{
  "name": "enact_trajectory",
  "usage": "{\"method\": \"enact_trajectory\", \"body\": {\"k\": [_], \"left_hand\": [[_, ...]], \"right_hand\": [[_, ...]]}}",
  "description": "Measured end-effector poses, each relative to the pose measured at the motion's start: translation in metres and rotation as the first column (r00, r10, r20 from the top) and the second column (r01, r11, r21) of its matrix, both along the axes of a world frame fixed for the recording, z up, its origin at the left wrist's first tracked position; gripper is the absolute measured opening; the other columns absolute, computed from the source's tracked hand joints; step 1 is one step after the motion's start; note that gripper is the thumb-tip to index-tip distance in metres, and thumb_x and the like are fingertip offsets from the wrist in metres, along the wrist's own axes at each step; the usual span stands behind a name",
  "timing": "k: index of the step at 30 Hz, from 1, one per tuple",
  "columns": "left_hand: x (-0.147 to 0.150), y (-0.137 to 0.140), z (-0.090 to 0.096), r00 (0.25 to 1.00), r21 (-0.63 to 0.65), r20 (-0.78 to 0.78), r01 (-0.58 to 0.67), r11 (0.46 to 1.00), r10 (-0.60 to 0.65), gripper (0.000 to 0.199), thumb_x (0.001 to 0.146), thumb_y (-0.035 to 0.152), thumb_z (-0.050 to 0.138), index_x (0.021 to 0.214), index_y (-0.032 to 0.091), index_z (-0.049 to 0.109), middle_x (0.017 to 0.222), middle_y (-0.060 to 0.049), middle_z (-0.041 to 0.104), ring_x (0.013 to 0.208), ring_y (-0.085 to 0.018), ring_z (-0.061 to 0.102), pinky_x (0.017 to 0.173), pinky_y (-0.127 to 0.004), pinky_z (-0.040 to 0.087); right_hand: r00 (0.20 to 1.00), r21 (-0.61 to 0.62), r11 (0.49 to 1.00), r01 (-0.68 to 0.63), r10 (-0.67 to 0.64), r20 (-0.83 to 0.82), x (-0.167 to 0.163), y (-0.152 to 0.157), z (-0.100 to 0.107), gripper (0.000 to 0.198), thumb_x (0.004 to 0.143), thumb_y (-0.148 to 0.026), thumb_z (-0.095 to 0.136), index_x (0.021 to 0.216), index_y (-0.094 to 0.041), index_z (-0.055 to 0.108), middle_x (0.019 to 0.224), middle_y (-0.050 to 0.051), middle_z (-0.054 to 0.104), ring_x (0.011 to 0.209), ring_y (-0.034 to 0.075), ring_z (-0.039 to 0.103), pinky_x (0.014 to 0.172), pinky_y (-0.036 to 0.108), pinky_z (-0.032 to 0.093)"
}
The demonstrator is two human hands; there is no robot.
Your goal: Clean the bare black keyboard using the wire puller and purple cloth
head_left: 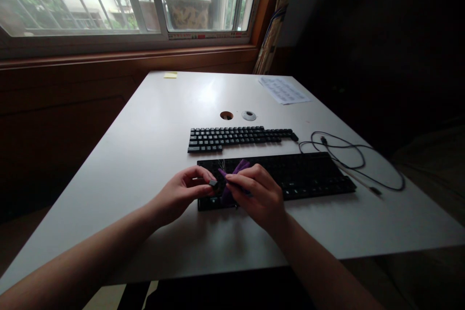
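Observation:
Between the thumb and fingers of my left hand [185, 191] is a small dark keycap [213, 183], held above the left end of a black keyboard [308, 174]. My right hand [259, 191] pinches a crumpled purple cloth [241, 165], one part of it close to the keycap. A few thin wire-like strands [222, 165] stand up beside the cloth; what they belong to is hidden. Behind the keyboard, loose black keycaps [232, 136] lie in rows on the white table [145, 155].
A black cable [363, 160] with a USB plug loops right of the keyboard. Printed sheets [283, 89] lie at the back right, a yellow sticky note [170, 75] at the back left. The tabletop has a round hole [226, 116] beside a grey round cover [249, 116].

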State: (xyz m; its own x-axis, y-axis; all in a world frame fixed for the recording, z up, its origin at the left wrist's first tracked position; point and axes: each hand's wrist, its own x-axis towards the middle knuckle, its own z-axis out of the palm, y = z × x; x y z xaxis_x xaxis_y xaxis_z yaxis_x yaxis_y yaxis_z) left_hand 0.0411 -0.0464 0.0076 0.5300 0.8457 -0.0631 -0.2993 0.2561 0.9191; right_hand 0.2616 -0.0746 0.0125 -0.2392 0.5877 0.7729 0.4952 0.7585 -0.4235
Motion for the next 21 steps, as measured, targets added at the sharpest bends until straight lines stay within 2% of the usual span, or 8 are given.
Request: {"method": "enact_trajectory", "body": {"k": [9,13,15,17,21], "left_hand": [[0.000,0.000,-0.001,0.999,-0.026,-0.036,0.001,1.000,-0.002,0.016,0.079,0.017,0.079,0.087,0.015,0.065,0.092,-0.003,0.067,0.086,-0.015,0.064,0.081,-0.026,0.051],[0.000,0.001,-0.001,0.999,-0.015,-0.023,-0.026,1.000,0.026,0.016,0.078,0.018,0.079,0.087,0.014,0.066,0.096,-0.004,0.066,0.087,-0.015,0.063,0.081,-0.027,0.050],[0.000,0.001,0.000,0.999,-0.015,-0.026,-0.026,1.000,0.026,0.017,0.079,0.019,0.079,0.087,0.015,0.066,0.095,-0.004,0.066,0.085,-0.015,0.062,0.080,-0.026,0.050],[-0.001,0.001,0.000,0.999,-0.024,-0.044,-0.026,0.999,0.025,0.017,0.079,0.019,0.079,0.089,0.015,0.066,0.093,-0.004,0.065,0.083,-0.014,0.061,0.077,-0.025,0.049],[-0.001,0.001,-0.001,0.996,-0.036,-0.084,-0.036,0.999,0.033,0.019,0.079,0.022,0.079,0.091,0.016,0.065,0.092,-0.004,0.065,0.082,-0.014,0.061,0.075,-0.025,0.047]], "right_hand": [[0.987,0.004,0.995,-0.101,0.100,0.128,-0.004,-0.002,-0.004,0.039,0.084,-0.006,0.067,0.120,-0.023,0.065,0.096,0.006,0.067,0.085,0.017,0.060,0.079,0.036,0.055],[0.983,0.015,0.997,-0.082,0.078,0.168,-0.002,-0.002,-0.003,0.034,0.084,-0.008,0.066,0.114,-0.024,0.067,0.093,0.005,0.067,0.082,0.017,0.059,0.076,0.035,0.054],[0.991,0.027,1.000,-0.007,0.004,0.135,0.000,-0.001,-0.001,0.033,0.084,-0.009,0.067,0.112,-0.025,0.067,0.091,0.004,0.066,0.082,0.018,0.059,0.076,0.036,0.054],[0.990,0.035,0.992,0.123,-0.125,0.069,0.005,0.001,0.001,0.030,0.083,-0.009,0.067,0.109,-0.025,0.068,0.089,0.004,0.065,0.082,0.019,0.059,0.075,0.037,0.053],[0.923,-0.014,0.924,0.383,-0.383,-0.027,0.018,0.007,0.007,0.021,0.084,-0.011,0.066,0.101,-0.024,0.067,0.090,0.004,0.062,0.080,0.019,0.057,0.072,0.037,0.052]]}}
